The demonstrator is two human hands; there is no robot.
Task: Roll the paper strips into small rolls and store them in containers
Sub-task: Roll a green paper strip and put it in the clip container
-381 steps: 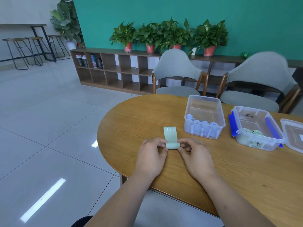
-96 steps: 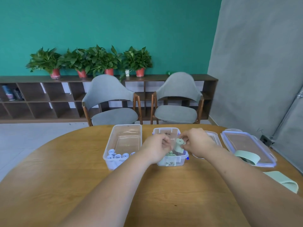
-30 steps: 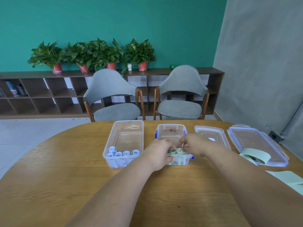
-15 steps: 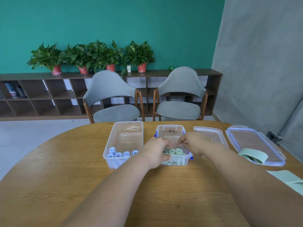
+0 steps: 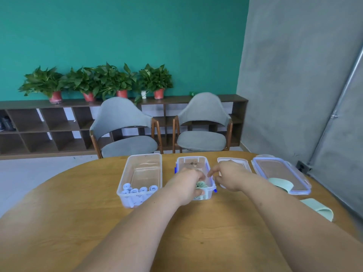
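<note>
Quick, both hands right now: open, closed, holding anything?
Left hand: in the small box, grip hidden, cannot tell.
Right hand: open, empty.

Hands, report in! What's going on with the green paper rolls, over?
Left hand in the small box, on the green rolls. Right hand open beside it. Two green strips wait at right. Nothing blocking.

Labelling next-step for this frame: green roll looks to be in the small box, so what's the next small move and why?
Probably draw the right hand back towards the loose green strip lying on the blue-clipped lid. The green rolls already sit in the small container, the left hand is at them, and the right hand looks empty, fingers spread beside the box.
</note>
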